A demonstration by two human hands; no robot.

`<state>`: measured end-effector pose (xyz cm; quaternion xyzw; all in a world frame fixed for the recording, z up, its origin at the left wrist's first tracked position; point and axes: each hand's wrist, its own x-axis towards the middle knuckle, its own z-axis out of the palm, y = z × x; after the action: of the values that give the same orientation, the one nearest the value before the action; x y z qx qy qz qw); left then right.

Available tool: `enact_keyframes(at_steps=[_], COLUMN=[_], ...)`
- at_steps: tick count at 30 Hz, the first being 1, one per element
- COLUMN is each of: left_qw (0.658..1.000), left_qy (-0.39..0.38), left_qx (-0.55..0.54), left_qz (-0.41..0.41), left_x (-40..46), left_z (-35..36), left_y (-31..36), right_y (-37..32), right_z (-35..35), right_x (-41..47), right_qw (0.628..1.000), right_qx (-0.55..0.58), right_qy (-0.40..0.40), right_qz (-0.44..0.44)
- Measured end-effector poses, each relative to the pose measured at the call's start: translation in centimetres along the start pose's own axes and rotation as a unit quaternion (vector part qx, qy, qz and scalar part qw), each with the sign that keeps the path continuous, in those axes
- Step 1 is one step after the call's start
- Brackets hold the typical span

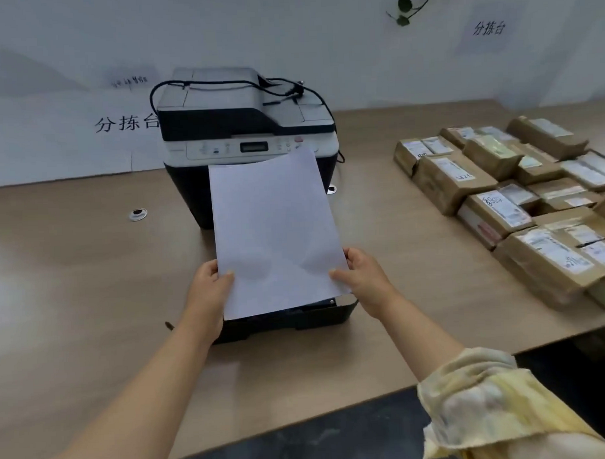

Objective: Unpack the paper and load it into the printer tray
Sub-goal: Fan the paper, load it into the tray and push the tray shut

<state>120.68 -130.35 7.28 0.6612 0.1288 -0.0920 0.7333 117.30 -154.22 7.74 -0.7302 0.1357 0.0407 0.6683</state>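
Note:
A white and black printer (246,128) stands at the back middle of the wooden table (73,271). Its black paper tray (297,318) is pulled out toward me. I hold white paper (273,230) above the tray, tilted with its far edge raised in front of the printer's control panel. My left hand (207,294) grips the paper's near left corner and my right hand (361,278) grips its near right edge. The paper hides most of the tray's inside.
Several brown cardboard parcels (519,201) with labels cover the right side of the table. A black cable (220,82) lies over the printer's top. Two round cable grommets (137,214) sit in the tabletop. The table's near edge runs diagonally at lower right.

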Motion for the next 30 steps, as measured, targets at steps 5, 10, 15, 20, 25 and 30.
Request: enact_keyframes(at_steps=[5,10,15,20,25,30], left_qw=[0.999,0.996,0.993,0.994,0.995,0.993], left_qy=[-0.006,-0.069,-0.088,-0.064,-0.020,0.015], left_qx=[-0.035,-0.060,-0.082,-0.078,-0.033,-0.038], left_qz=[0.013,-0.007,-0.009,0.035,0.093,0.108], left_x=[-0.4,-0.8,-0.5,-0.8,-1.6,-1.8], left_z=[-1.5,-3.4,-3.9,-4.0,-3.5,-3.0], left_y=[-2.5,-4.6,-6.7,-8.2,-9.4,-10.9], right_y=[2.7,5.9,8.8,10.6,11.2,11.3], right_z=[1.3,2.2,2.8,3.2,4.9,5.8], right_x=[-1.4,-2.9,-3.6,-3.5,-2.6,-2.4], right_qw=[0.999,0.998,0.995,0.993,0.986,0.973], right_qx=[0.029,0.046,0.047,0.021,0.089,0.143], right_qy=[-0.005,-0.020,-0.029,-0.035,0.011,0.049], right_qz=[-0.027,-0.047,-0.080,-0.110,-0.139,-0.172])
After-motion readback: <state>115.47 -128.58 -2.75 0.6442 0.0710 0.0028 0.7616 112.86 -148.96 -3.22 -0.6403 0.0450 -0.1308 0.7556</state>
